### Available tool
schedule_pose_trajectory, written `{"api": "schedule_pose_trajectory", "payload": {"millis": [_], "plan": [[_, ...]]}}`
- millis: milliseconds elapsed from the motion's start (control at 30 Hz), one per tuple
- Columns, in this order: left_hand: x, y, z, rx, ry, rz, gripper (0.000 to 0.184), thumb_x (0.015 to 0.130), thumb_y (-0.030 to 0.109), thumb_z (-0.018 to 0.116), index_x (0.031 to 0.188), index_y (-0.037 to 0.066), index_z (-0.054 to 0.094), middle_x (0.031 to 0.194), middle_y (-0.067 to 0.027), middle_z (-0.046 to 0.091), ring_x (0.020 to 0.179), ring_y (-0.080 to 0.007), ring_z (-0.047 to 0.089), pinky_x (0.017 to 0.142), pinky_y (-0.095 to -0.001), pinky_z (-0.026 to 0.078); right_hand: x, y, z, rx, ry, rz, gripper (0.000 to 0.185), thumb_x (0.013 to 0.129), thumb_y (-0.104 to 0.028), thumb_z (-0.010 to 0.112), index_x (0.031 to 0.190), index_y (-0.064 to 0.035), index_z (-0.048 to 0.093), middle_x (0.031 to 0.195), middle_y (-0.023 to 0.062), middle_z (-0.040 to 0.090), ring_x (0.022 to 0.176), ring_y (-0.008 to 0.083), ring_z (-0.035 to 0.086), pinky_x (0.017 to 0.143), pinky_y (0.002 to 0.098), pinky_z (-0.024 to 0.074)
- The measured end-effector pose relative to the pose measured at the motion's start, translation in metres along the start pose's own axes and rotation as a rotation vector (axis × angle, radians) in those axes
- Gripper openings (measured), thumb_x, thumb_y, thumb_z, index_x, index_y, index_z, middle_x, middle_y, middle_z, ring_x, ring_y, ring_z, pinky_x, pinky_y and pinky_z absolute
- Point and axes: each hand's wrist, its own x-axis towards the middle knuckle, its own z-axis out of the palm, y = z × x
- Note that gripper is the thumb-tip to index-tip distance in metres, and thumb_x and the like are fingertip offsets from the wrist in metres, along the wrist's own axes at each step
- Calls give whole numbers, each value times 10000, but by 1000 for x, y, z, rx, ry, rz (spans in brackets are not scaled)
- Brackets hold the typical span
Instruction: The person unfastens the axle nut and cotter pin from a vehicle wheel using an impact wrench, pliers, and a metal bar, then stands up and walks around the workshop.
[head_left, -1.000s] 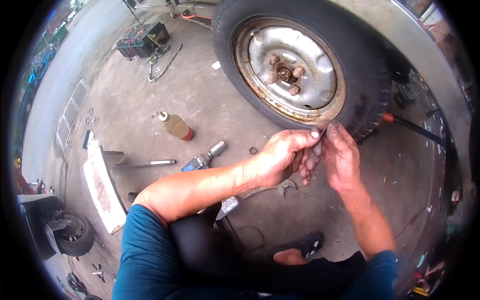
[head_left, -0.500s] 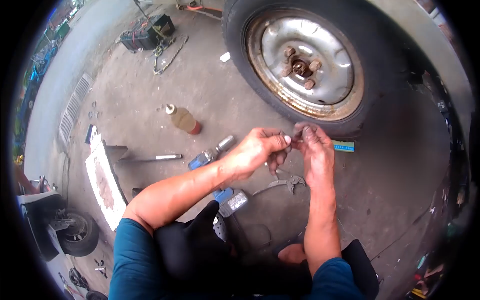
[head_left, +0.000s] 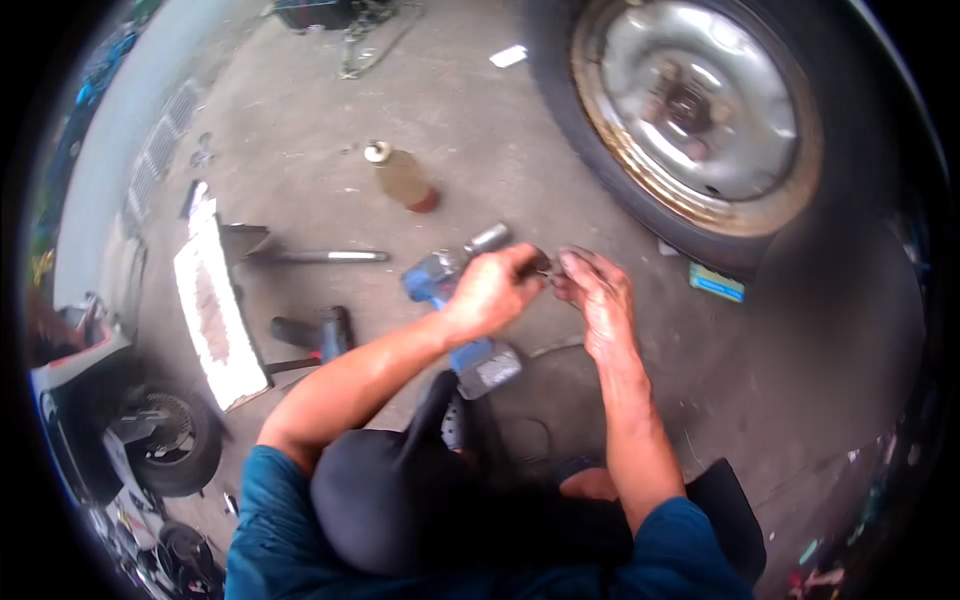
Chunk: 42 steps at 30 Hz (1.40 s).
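Observation:
My left hand (head_left: 492,292) and my right hand (head_left: 597,300) are close together at mid-view, with blackened fingertips. The fingers of each are pinched, around something small and dark that I cannot make out. Below and left of my left hand lies a blue cordless impact wrench (head_left: 428,277), its battery (head_left: 486,368) toward me and a metal socket (head_left: 488,239) on its front. Up and to the right stands a tyre (head_left: 640,215) on a rusty silver steel wheel (head_left: 640,130), with brown nuts around its hub.
A bottle (head_left: 403,178) with reddish liquid at its bottom stands on the concrete floor. Left are a metal bar (head_left: 325,257) and a white board (head_left: 212,310). A small green-blue box (head_left: 717,284) lies by the tyre. A motorbike wheel (head_left: 165,440) shows lower left.
My view has tilted down and turned left, so the wheel sits farther up and right. Both hands have drawn back from the tyre, fingers still pinched. The picture is blurrier.

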Motion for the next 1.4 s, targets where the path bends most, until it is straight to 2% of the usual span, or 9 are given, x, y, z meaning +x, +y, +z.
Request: {"api": "schedule_pose_trajectory", "payload": {"millis": [100, 167, 300, 500, 700, 800, 1100, 1200, 1400], "plan": [[-8, -2, -2, 377, 139, 3, 294, 785, 257, 682, 1002, 59, 662, 1000, -165, 661, 942, -337, 643, 780, -426, 524, -1, 2, 16, -230, -1, -92, 281, 862, -204, 696, 1027, 24, 702, 902, 72, 690, 774, 122, 606, 678, 278, 486], [0, -22, 2, 463, 280, 154, 230, 730, 146, 662, 945, 64, 662, 954, -150, 653, 921, -336, 637, 746, -432, 531, 9, 7, 23, -502, 20, -216, 272, 876, -208, 677, 1008, 28, 704, 883, 65, 681, 775, 115, 602, 671, 269, 491], [3, -24, 3, 351, 208, 118, 158, 722, 107, 649, 861, 33, 629, 894, -187, 651, 865, -383, 630, 726, -469, 507, 15, 18, 14, -457, -18, -151, 241, 898, -168, 661, 1045, 23, 681, 890, 38, 658, 781, 119, 591, 681, 256, 482], [0, -15, 3, 174, 301, 92, 100, 722, 70, 627, 798, 5, 624, 859, -213, 640, 864, -433, 604, 730, -474, 498, 17, 20, 9, -454, -13, -233, 333, 920, -303, 654, 1037, 8, 646, 891, 57, 649, 817, 138, 604, 712, 257, 469], [21, -15, -3, -566, 372, -34, 171, 728, 31, 599, 872, -55, 631, 853, -169, 662, 825, -261, 651, 739, -382, 520, 12, 20, 30, -204, -19, -190, 375, 963, -307, 583, 1160, 12, 601, 994, 95, 647, 903, 158, 619, 762, 286, 494], [23, -18, 3, -578, 391, 35, 226, 740, 41, 604, 928, -83, 629, 855, -167, 667, 819, -216, 643, 727, -356, 527, 11, 25, 26, -247, -82, -229, 367, 964, -304, 586, 1142, 16, 613, 963, 78, 647, 870, 150, 620, 753, 290, 498], [18, -11, -1, -390, 221, -7, 252, 784, 62, 603, 973, -103, 625, 789, -160, 654, 756, -234, 650, 658, -359, 529, 28, 30, -3, -818, 2, -614, 294, 958, -258, 597, 1042, 24, 604, 845, 45, 640, 779, 157, 596, 700, 329, 483], [18, -9, -4, -583, 197, -180, 226, 831, 98, 593, 950, -91, 633, 725, -147, 637, 659, -222, 640, 590, -343, 517, 21, 19, 4, -892, 16, -574, 272, 970, -245, 573, 1034, 18, 594, 891, 72, 636, 818, 186, 600, 728, 351, 490], [15, 0, -1, -1017, 148, -268, 267, 909, 197, 564, 867, -58, 632, 668, -126, 606, 509, -206, 565, 417, -346, 468, 29, 28, 3, -385, 61, -557, 311, 981, -266, 553, 1075, 29, 583, 1039, 116, 612, 929, 207, 590, 820, 347, 486]]}}
